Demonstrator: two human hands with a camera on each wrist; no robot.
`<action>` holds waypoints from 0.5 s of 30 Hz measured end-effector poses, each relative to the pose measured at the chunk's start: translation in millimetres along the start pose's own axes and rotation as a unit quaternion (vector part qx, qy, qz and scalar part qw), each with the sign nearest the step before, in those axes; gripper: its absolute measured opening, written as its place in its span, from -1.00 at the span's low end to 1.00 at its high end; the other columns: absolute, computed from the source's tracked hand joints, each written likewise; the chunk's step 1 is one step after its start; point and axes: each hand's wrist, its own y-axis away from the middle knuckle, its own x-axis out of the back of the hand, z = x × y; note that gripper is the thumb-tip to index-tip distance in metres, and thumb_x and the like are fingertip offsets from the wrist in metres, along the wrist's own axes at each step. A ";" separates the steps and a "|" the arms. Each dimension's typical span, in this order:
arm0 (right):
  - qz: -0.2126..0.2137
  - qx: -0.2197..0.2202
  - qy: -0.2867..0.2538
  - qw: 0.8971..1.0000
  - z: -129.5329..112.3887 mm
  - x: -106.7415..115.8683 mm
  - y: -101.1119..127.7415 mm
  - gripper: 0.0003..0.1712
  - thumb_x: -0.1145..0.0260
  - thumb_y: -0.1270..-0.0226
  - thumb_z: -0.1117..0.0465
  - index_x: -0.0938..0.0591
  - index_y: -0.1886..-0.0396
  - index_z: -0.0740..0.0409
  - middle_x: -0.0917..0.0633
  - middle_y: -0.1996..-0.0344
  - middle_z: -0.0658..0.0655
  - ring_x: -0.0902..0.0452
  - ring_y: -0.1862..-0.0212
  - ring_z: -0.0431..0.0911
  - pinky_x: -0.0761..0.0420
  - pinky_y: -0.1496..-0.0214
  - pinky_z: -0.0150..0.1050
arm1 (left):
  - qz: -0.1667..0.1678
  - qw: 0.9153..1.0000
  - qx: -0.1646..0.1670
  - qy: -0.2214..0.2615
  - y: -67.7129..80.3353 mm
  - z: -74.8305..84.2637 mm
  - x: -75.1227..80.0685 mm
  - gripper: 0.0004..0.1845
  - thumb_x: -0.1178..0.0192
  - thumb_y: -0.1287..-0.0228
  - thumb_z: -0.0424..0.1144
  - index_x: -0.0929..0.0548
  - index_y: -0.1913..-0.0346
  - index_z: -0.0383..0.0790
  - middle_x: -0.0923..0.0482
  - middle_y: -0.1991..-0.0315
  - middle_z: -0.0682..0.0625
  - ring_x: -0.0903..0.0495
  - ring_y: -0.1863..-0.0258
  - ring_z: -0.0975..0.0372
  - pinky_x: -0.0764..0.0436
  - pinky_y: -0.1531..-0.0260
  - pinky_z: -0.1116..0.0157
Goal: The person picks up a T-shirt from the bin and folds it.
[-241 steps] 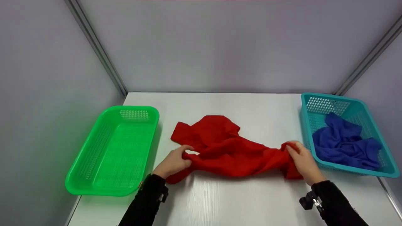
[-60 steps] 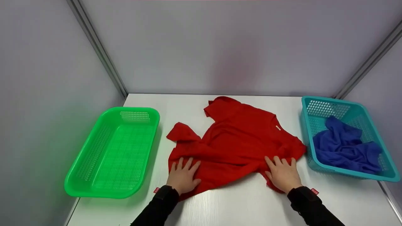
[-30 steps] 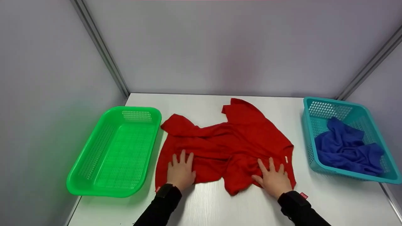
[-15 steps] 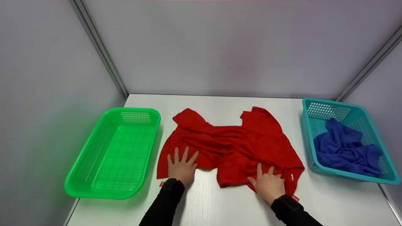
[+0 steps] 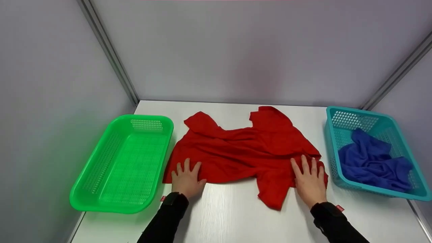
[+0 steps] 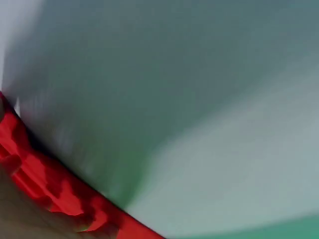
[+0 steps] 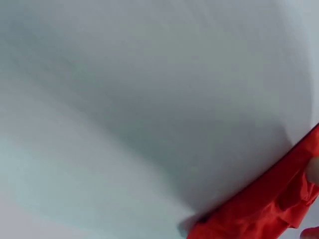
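Note:
A red short-sleeved shirt (image 5: 233, 145) lies spread sideways on the white table, its hem to the left and its collar end to the right. One sleeve points toward the near edge; folds run along the body. My left hand (image 5: 187, 180) rests on the near part of the hem end, fingers spread. On the collar end lies my right hand (image 5: 309, 184), its fingers straight and apart, covering much of the collar. Both wrist views catch just a strip of red cloth (image 6: 55, 191) and a bit of hand at the edge.
To the left stands a green basket (image 5: 165, 148) with nothing in it. At the right a teal basket (image 5: 329, 135) holds a crumpled blue cloth (image 5: 371, 162). Grey walls enclose the white table (image 5: 233, 219) at the back and sides.
Earlier both hands gripped the bunched shirt; now they lie flat on it. The shirt has turned and spread out. Over the last half second the right hand moved right and away, smoothing the collar end.

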 end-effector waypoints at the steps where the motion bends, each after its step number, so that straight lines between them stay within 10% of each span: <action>1: 0.001 0.017 -0.014 1.000 -4.7 2.2 2.9 -0.32 -0.45 -0.37 0.29 -0.51 -0.47 0.17 -0.50 -0.38 0.47 -0.39 -0.41 0.50 -0.39 -0.42 0.49 | 0.008 1.000 -0.013 -0.001 3.3 -3.0 2.8 -0.32 -0.37 -0.37 -0.01 -0.48 -0.49 -0.12 -0.31 -0.52 -0.34 -0.38 -0.43 -0.37 -0.49 -0.29 -0.40; 9: -0.168 0.122 -0.067 0.976 -46.8 13.0 38.3 -0.42 -0.52 -0.33 -0.18 -0.64 -0.19 0.01 -0.54 0.09 0.06 -0.45 -0.02 0.02 -0.51 0.00 0.01 | 0.029 0.990 -0.088 -0.103 22.7 -23.6 17.6 -0.69 -0.40 -0.31 -0.42 -0.58 -0.05 -0.25 -0.54 0.02 -0.21 -0.58 0.06 -0.10 -0.73 0.16 -0.07; 15: -0.092 0.109 -0.096 0.985 -30.4 20.9 41.2 -0.74 -0.45 -0.32 0.38 -0.66 0.10 -0.01 -0.62 0.23 -0.04 -0.54 0.10 -0.04 -0.64 -0.03 -0.06 | 0.080 0.986 -0.085 -0.115 26.9 -25.6 21.7 -0.78 -0.38 -0.32 -0.45 -0.56 0.09 -0.26 -0.58 0.17 -0.18 -0.61 0.16 -0.08 -0.72 0.29 -0.04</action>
